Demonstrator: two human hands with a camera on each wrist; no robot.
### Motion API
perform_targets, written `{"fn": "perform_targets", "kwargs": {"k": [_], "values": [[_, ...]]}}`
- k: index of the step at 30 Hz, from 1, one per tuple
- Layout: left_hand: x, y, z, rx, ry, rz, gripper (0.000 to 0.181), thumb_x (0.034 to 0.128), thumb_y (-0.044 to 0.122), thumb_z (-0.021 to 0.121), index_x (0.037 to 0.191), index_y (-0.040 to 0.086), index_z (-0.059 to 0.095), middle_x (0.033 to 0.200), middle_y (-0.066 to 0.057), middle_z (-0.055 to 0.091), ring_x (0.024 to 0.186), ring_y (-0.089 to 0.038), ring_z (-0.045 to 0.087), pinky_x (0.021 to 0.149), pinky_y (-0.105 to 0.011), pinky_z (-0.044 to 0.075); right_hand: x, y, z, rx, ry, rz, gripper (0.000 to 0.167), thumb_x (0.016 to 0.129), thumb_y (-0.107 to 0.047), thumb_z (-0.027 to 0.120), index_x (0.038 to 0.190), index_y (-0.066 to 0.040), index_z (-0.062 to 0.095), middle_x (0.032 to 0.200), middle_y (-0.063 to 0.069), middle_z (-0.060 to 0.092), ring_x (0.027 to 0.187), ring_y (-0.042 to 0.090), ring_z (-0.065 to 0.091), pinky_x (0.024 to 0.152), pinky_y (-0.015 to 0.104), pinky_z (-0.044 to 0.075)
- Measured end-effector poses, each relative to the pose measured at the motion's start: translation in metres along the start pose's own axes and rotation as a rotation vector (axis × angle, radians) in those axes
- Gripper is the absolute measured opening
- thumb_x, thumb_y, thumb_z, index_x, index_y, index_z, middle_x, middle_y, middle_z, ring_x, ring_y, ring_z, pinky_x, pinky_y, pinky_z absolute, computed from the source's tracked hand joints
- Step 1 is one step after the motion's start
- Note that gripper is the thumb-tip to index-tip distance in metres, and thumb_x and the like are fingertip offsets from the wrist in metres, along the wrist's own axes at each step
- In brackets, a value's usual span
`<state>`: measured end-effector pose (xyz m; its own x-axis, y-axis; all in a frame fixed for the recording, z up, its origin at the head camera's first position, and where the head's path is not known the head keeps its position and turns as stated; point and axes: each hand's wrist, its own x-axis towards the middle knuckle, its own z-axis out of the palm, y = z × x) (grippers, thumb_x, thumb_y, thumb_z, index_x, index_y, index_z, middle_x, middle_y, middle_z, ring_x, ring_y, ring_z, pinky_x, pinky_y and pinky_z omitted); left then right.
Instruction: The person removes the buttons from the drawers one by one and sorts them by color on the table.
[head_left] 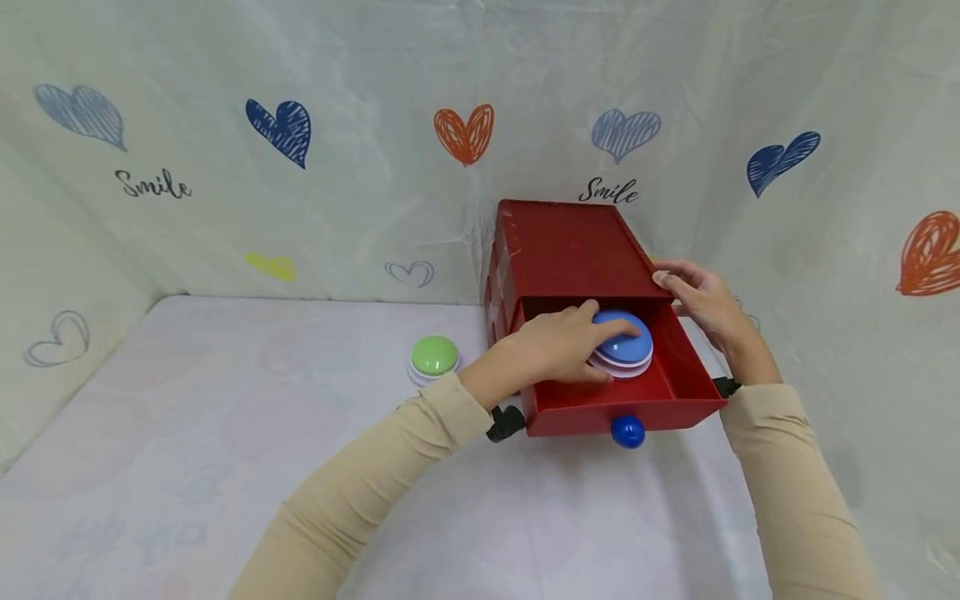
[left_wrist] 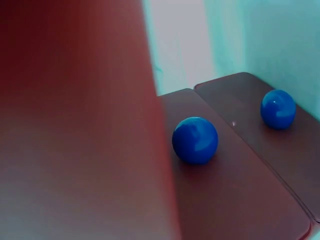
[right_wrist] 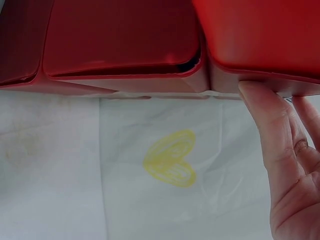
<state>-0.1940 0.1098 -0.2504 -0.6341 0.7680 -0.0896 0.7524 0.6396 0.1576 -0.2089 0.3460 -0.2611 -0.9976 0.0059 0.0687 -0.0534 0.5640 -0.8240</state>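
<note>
A red drawer cabinet stands against the back sheet, its top drawer pulled out. Inside that drawer sits a blue dome push button on a white base. My left hand reaches over the drawer's left side and grips the button, one finger lying across the dome. At the cabinet's upper right front edge rests my right hand. In the right wrist view, the fingers touch the cabinet's side, fairly straight. A close blurred red surface fills much of the left wrist view, where the left hand is hidden.
A green dome push button on a white base stands left of the cabinet. A blue knob juts from the open drawer's front. Lower drawer fronts carry blue knobs. A white patterned cloth covers the table.
</note>
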Motion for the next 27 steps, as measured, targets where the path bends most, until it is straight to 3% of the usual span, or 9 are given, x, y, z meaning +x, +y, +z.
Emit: {"fn": "perform_targets", "kwargs": {"k": [11, 17, 27], "values": [[0.0021, -0.0029, -0.0005, 0.056, 0.025, 0.061, 0.058, 0.0853, 0.048, 0.060, 0.137, 0.040, 0.034, 0.134, -0.007, 0.039, 0.119, -0.017, 0.043, 0.090, -0.032, 0.051, 0.0055, 0.0003, -0.0010, 0.039, -0.017, -0.032, 0.054, 0.095, -0.039, 0.047, 0.138, -0.007, 0.040, 0.100, -0.024, 0.055, 0.088, -0.004, 0.058, 0.072, 0.015, 0.052], [0.0010, -0.0040, -0.0002, 0.039, 0.013, 0.089, 0.051, 0.0850, 0.047, 0.060, 0.131, 0.038, 0.039, 0.129, -0.008, 0.040, 0.114, -0.017, 0.042, 0.086, -0.029, 0.051, 0.0069, 0.0018, 0.0002, 0.050, -0.021, -0.046, 0.053, 0.096, -0.036, 0.046, 0.138, -0.004, 0.039, 0.099, -0.024, 0.056, 0.087, -0.004, 0.058, 0.071, 0.016, 0.052], [0.0017, -0.0019, 0.0002, 0.058, -0.001, 0.120, 0.052, 0.0856, 0.047, 0.060, 0.131, 0.035, 0.036, 0.130, -0.008, 0.044, 0.118, -0.019, 0.044, 0.092, -0.031, 0.049, 0.0060, 0.0024, -0.0020, 0.069, -0.022, -0.060, 0.044, 0.096, -0.034, 0.046, 0.133, -0.010, 0.045, 0.097, -0.024, 0.057, 0.086, -0.004, 0.058, 0.069, 0.016, 0.052]]}}
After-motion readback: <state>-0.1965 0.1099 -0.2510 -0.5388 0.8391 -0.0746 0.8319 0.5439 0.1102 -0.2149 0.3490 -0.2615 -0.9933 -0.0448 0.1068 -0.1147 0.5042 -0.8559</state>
